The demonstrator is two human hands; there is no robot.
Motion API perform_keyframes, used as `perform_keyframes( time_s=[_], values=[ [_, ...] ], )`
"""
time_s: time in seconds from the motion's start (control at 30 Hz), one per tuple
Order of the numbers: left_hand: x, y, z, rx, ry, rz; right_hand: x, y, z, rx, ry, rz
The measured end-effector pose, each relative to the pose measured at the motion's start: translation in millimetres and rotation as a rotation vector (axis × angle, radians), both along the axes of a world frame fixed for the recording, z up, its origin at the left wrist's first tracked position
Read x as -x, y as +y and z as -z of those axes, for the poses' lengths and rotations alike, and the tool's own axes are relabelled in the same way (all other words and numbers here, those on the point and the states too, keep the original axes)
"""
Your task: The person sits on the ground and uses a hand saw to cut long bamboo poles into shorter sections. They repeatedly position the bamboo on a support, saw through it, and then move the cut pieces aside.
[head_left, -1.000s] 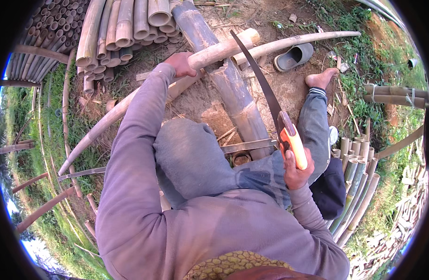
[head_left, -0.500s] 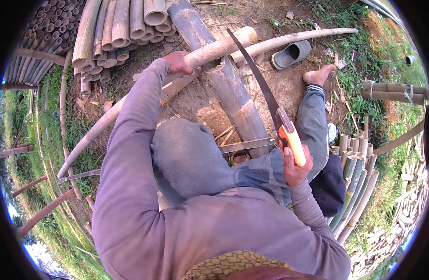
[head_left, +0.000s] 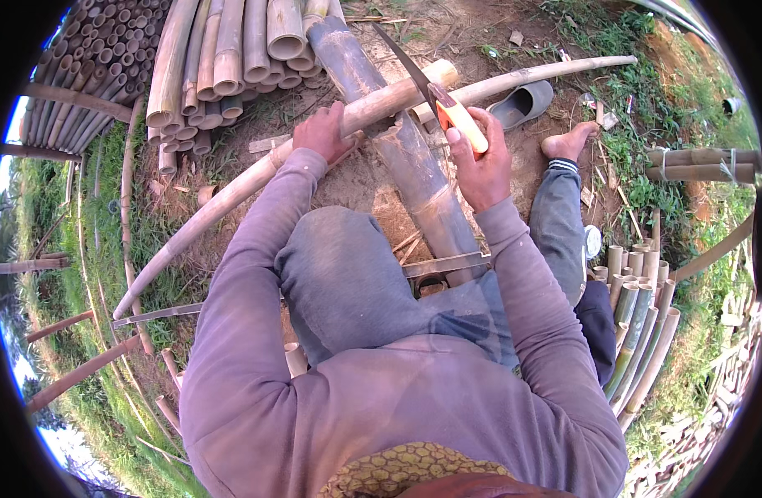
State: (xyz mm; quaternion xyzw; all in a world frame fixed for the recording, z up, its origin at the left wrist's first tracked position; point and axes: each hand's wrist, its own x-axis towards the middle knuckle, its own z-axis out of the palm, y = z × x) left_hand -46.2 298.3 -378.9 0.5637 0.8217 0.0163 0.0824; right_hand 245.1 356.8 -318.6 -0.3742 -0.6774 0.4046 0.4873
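My left hand (head_left: 323, 134) is closed round a long pale bamboo pole (head_left: 219, 212), which lies slantwise across a thick dark bamboo log (head_left: 422, 178). In my right hand (head_left: 483, 162) is the orange handle of a hand saw (head_left: 406, 62). The blade crosses over the pole near its far right end and points up and left; whether the teeth touch the bamboo I cannot tell. Another curved pole (head_left: 534, 76) lies beyond the log, to the right. A thin flat strip (head_left: 447, 264) rests across the log's near end, close to my bent knee.
Stacked cut bamboo tubes (head_left: 231, 58) lie at the far left. Upright bamboo pieces (head_left: 642, 324) stand at the right, beside a dark cloth (head_left: 596, 328). A grey slipper (head_left: 526, 104) lies past my bare foot (head_left: 570, 141). Bamboo rails (head_left: 700, 164) stick in at the right edge.
My right hand has carried the saw forward and left, from above my thigh to the pole. My left hand keeps its hold on the pole, and the view has shifted slightly.
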Motion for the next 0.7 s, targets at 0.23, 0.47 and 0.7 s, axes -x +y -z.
perform_keyframes(
  time_s=[0.23, 0.47, 0.7],
  values=[
    [-1.8, 5.2, 0.8, 0.035, 0.02, -0.049, -53.4, -35.8, -7.9, -0.008, -0.097, -0.032],
    [0.6, 9.0, -18.2, 0.15, -0.052, -0.044, -131.5, -113.5, -23.7, 0.045, -0.096, -0.051],
    [-5.2, 22.6, -28.6, 0.17, -0.073, -0.029, -5.4, 11.4, 18.5, 0.064, -0.058, -0.016]
  ],
)
